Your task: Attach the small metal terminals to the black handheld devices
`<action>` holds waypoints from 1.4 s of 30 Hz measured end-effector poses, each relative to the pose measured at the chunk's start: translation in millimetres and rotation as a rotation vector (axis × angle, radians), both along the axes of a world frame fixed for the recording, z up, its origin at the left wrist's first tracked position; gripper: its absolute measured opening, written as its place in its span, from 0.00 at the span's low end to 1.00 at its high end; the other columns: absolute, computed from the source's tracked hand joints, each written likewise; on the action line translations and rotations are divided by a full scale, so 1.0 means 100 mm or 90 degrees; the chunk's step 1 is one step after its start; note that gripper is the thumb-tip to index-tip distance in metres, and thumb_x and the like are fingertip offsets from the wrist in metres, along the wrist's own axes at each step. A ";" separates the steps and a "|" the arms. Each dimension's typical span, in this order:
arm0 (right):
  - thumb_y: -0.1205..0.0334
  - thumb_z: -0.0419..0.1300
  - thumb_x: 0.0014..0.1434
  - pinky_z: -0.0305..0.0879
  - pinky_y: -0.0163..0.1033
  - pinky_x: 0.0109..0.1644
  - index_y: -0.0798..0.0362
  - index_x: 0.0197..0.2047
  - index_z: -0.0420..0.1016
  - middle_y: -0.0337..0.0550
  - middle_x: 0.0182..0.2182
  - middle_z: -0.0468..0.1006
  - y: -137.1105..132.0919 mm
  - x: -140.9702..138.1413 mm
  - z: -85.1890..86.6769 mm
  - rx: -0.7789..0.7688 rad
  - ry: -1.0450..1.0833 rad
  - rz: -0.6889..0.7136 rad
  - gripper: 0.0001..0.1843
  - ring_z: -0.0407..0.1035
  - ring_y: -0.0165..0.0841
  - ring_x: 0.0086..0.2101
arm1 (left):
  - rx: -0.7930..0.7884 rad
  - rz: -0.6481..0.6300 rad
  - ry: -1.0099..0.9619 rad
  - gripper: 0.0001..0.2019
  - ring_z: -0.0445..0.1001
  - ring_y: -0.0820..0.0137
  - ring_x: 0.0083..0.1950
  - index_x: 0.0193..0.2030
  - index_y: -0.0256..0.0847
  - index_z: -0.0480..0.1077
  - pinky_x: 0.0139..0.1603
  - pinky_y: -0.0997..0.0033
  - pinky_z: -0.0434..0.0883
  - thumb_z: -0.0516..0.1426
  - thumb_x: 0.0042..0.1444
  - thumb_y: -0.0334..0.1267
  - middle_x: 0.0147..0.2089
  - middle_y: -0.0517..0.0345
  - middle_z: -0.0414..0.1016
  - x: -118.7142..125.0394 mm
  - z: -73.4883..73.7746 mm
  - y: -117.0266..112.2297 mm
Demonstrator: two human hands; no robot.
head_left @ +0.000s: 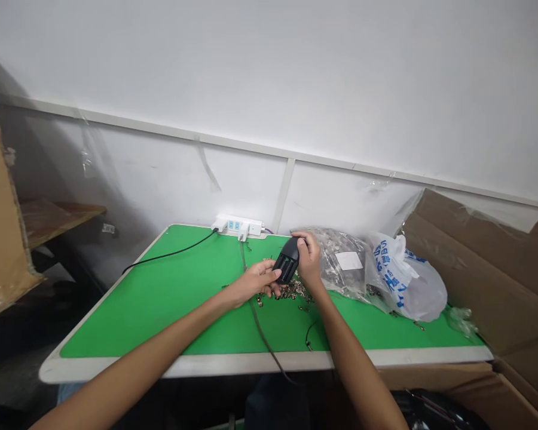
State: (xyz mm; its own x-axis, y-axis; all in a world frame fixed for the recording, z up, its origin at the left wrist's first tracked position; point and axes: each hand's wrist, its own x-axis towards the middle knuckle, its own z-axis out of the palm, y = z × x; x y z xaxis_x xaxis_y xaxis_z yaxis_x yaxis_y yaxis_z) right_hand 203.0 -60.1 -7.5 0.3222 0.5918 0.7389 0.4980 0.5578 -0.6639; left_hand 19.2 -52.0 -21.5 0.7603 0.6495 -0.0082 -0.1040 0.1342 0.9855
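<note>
Currently left hand [256, 282] cups lower end of black plastic housing [287, 261], fingers [273, 276] curled against it; right hand [308, 260] grips upper end, fingers [301, 242] wrapped over top. Housing held above small metal parts [291, 291] scattered on green-matted worktop [183, 368]. Clear bag of parts [341, 260] just beside right hand; white-and-blue plastic bag [406, 283] beyond.

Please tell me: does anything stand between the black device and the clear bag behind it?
Yes. The right hand grips the black device on the side toward the clear bag, so the hand stands between them, right against the bag.
</note>
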 end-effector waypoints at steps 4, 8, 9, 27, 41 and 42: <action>0.49 0.53 0.68 0.66 0.49 0.57 0.52 0.52 0.74 0.50 0.49 0.78 0.04 0.06 -0.03 -0.016 -0.001 -0.011 0.19 0.71 0.42 0.50 | -0.019 0.041 -0.040 0.32 0.79 0.72 0.28 0.47 0.37 0.71 0.29 0.76 0.70 0.71 0.47 0.60 0.36 0.53 0.81 0.02 0.01 -0.01; 0.44 0.55 0.66 0.67 0.51 0.57 0.52 0.59 0.68 0.54 0.56 0.74 0.11 0.09 -0.10 -0.062 0.059 -0.007 0.26 0.70 0.42 0.52 | 0.051 0.155 -0.058 0.34 0.80 0.69 0.30 0.51 0.37 0.72 0.30 0.74 0.71 0.69 0.47 0.62 0.34 0.53 0.81 0.01 0.06 0.02; 0.43 0.56 0.66 0.67 0.52 0.57 0.52 0.59 0.67 0.55 0.56 0.74 0.12 0.08 -0.12 -0.069 0.072 0.001 0.26 0.70 0.42 0.52 | 0.060 0.185 -0.065 0.34 0.81 0.68 0.31 0.51 0.37 0.72 0.30 0.73 0.71 0.69 0.47 0.62 0.35 0.52 0.82 -0.01 0.07 0.04; 0.41 0.55 0.66 0.57 0.39 0.34 0.49 0.28 0.68 0.34 0.24 0.67 -0.02 -0.34 -0.13 -0.208 -0.040 0.176 0.22 0.62 0.34 0.28 | 0.135 0.368 -0.107 0.34 0.81 0.67 0.32 0.54 0.36 0.74 0.28 0.74 0.69 0.68 0.49 0.61 0.37 0.51 0.83 -0.05 0.00 0.21; 0.47 0.54 0.68 0.57 0.39 0.36 0.49 0.28 0.63 0.35 0.25 0.66 -0.02 -0.32 -0.14 -0.176 -0.120 0.159 0.19 0.63 0.34 0.29 | 0.111 0.362 -0.143 0.35 0.80 0.69 0.30 0.57 0.36 0.74 0.28 0.75 0.71 0.67 0.50 0.60 0.37 0.51 0.83 -0.04 0.00 0.17; 0.48 0.54 0.68 0.57 0.39 0.37 0.49 0.29 0.63 0.36 0.26 0.68 -0.03 -0.32 -0.14 -0.159 -0.141 0.151 0.18 0.63 0.34 0.30 | 0.113 0.362 -0.146 0.35 0.80 0.69 0.30 0.57 0.36 0.74 0.28 0.75 0.71 0.67 0.51 0.60 0.37 0.51 0.83 -0.04 0.00 0.17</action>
State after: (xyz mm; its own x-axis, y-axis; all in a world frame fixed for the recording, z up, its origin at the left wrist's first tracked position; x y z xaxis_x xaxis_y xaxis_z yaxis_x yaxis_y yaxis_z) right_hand 171.4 -62.8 -21.4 0.0037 0.8005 0.5994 0.5212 0.5100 -0.6843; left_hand 15.6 -35.3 -21.3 0.2669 0.9286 0.2580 -0.3216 -0.1666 0.9321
